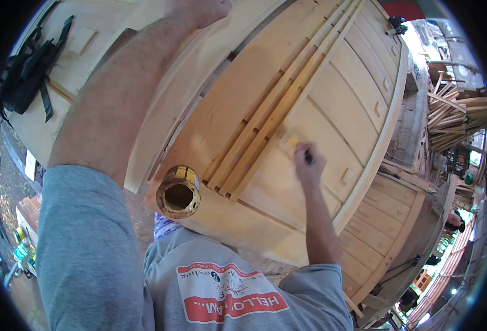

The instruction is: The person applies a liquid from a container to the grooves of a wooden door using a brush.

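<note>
My right hand (310, 168) is closed around a paintbrush (291, 140), its light bristles at a pale wooden panel (331, 116) with shallow recesses and small raised blocks. Motion blurs the brush slightly. Alongside run several long, narrow wooden slats (265, 117) over the curved boat-like woodwork. My left arm stretches far forward, and my left hand (213, 10) is partly cut off by the top edge over the wood; its fingers are not clear. Close to my body, an open can (166, 192) with a drip-stained rim stands on the wood; its inside looks dark.
A black bag with straps (28, 83) lies on wood at the far left. Another slatted wooden panel (378, 220) is to the right. Beyond it, a pile of wood strips (458, 113) sits at the far right. A clamp (397, 26) grips the far edge.
</note>
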A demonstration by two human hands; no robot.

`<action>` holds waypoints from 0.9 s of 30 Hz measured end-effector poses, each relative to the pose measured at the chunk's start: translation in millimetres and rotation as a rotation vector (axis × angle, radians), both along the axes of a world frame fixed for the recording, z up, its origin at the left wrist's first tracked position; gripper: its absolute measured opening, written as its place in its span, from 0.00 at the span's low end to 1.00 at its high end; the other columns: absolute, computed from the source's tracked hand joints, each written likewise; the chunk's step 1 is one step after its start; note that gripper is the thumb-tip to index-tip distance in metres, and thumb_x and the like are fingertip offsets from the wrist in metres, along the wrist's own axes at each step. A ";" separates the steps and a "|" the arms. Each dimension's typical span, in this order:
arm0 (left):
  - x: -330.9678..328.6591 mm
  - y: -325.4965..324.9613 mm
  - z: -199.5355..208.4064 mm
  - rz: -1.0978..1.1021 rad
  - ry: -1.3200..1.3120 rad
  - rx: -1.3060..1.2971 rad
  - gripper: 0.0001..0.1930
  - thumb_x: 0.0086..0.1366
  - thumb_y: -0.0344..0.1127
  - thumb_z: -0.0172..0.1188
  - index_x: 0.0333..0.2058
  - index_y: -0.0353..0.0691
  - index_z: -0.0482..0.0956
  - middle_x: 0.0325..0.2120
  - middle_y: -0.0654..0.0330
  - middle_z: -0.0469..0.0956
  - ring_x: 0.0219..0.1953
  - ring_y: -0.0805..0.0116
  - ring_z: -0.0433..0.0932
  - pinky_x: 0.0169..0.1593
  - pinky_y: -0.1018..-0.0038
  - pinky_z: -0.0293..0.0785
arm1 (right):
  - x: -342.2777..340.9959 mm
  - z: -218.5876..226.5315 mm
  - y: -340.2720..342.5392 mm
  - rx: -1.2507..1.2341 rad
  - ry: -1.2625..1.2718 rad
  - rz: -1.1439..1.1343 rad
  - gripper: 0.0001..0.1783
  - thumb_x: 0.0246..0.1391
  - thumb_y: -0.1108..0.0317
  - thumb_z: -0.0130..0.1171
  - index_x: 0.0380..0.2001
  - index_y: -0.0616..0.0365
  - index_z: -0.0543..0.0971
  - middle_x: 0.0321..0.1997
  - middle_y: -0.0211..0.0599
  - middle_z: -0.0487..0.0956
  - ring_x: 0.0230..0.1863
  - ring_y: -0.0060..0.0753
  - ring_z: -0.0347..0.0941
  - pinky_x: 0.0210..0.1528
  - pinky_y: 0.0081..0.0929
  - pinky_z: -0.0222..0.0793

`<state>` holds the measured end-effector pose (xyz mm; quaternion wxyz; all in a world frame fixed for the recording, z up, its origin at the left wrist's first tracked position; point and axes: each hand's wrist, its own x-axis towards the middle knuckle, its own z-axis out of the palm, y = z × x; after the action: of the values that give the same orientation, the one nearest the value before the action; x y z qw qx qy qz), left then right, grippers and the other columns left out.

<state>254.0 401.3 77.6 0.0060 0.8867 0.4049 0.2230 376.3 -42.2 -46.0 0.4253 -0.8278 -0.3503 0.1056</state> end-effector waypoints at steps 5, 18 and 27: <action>-0.6 -1.8 3.2 -0.027 -0.001 -0.018 0.23 0.56 0.47 0.64 0.46 0.39 0.82 0.50 0.45 0.77 0.58 0.46 0.72 0.61 0.47 0.64 | -59.8 25.4 -39.2 -0.151 0.266 0.076 0.03 0.57 0.75 0.62 0.29 0.60 0.81 0.24 0.32 0.81 0.28 0.19 0.76 0.33 0.21 0.73; 4.8 5.6 -6.0 0.018 0.130 -0.014 0.26 0.65 0.55 0.62 0.57 0.48 0.79 0.58 0.54 0.75 0.63 0.51 0.71 0.66 0.48 0.63 | 155.5 4.1 106.9 0.084 -0.287 -0.180 0.10 0.59 0.64 0.65 0.30 0.59 0.83 0.20 0.41 0.79 0.22 0.29 0.76 0.29 0.29 0.72; 0.5 6.9 -5.4 0.020 0.118 0.003 0.25 0.64 0.53 0.62 0.54 0.46 0.79 0.55 0.53 0.75 0.61 0.52 0.72 0.64 0.48 0.64 | 47.6 15.9 29.8 -0.208 0.275 -0.019 0.10 0.56 0.66 0.62 0.25 0.62 0.82 0.18 0.36 0.79 0.21 0.23 0.75 0.28 0.29 0.73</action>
<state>254.5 408.2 72.2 -0.0214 0.8942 0.4131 0.1711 423.8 -12.3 -30.1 0.3822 -0.8484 -0.2681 0.2497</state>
